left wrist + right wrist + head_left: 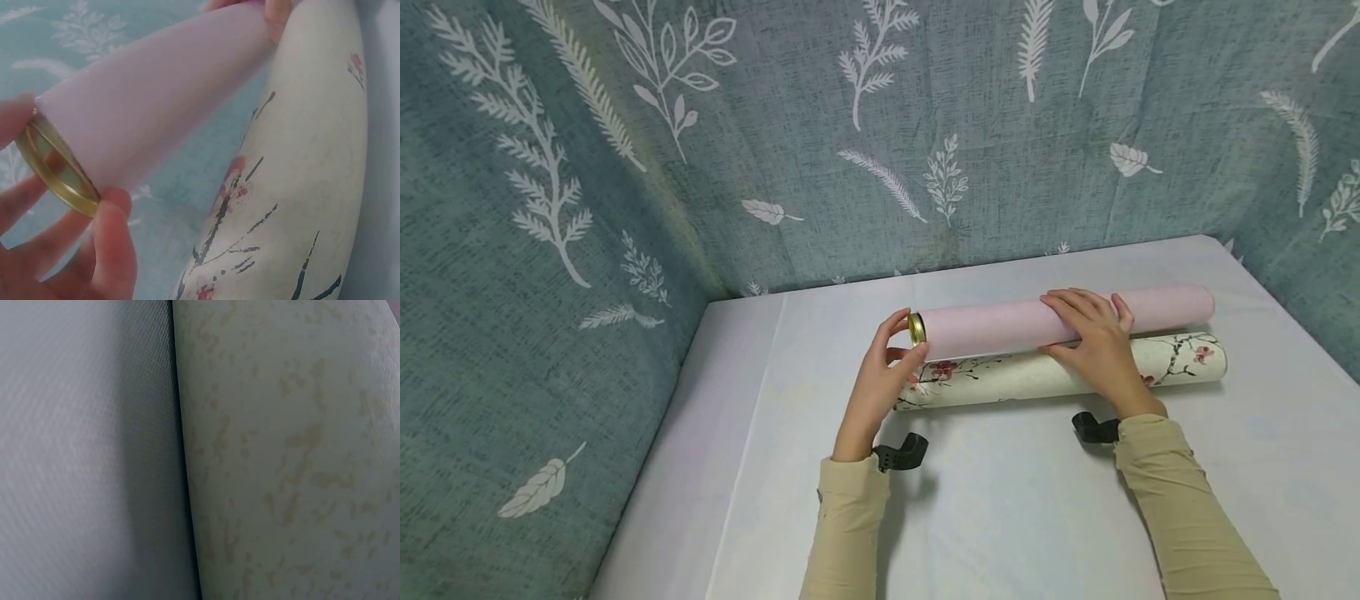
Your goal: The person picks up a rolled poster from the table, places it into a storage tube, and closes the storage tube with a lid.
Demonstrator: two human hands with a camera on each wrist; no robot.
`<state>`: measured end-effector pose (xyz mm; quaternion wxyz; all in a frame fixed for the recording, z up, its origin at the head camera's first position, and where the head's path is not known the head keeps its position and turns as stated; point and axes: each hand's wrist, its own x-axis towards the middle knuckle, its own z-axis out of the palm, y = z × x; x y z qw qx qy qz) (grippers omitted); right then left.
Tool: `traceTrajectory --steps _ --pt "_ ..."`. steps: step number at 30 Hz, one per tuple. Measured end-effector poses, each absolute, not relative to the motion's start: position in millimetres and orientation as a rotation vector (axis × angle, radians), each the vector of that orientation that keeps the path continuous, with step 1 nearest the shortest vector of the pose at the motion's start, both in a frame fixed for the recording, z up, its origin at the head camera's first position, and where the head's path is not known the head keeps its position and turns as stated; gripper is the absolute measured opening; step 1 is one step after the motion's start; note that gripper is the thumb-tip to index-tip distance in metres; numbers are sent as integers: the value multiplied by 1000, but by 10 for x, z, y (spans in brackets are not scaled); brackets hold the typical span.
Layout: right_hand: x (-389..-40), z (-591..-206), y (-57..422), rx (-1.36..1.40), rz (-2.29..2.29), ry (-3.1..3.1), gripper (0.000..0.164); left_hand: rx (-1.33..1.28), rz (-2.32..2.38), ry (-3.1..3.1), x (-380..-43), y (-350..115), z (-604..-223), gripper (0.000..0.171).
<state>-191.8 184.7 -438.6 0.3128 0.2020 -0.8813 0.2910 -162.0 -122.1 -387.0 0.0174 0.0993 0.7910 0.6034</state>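
A roll of plain pink wallpaper (977, 328) lies lengthwise behind a cream roll of wallpaper (1037, 379) with dark branches and red blossoms. At the pink roll's left end sits a shiny gold ring (57, 187). My left hand (880, 375) pinches this ring at the roll's edge, thumb on the near side and fingers on the far side. Around the pink roll, right of its middle, my right hand (1093, 337) grips with fingers over the top and thumb at the near side. Only the cream roll's speckled surface (294, 456) and the tabletop fill the right wrist view.
Both rolls rest over a white-covered table (1000, 508), towards its back right. A green leaf-patterned cloth (805, 142) hangs behind the table and along its sides. Black wrist mounts (904, 452) stick out from both sleeves.
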Motion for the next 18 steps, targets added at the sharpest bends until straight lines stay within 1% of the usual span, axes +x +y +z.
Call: traceTrajectory --steps 8,18 --pt "-1920 -4389 1851 547 758 -2276 72 358 1853 2444 -1609 -1235 -3845 56" --pt "-1926 -4386 1835 559 762 -2264 72 359 1708 2624 -1595 -1256 -3825 59"
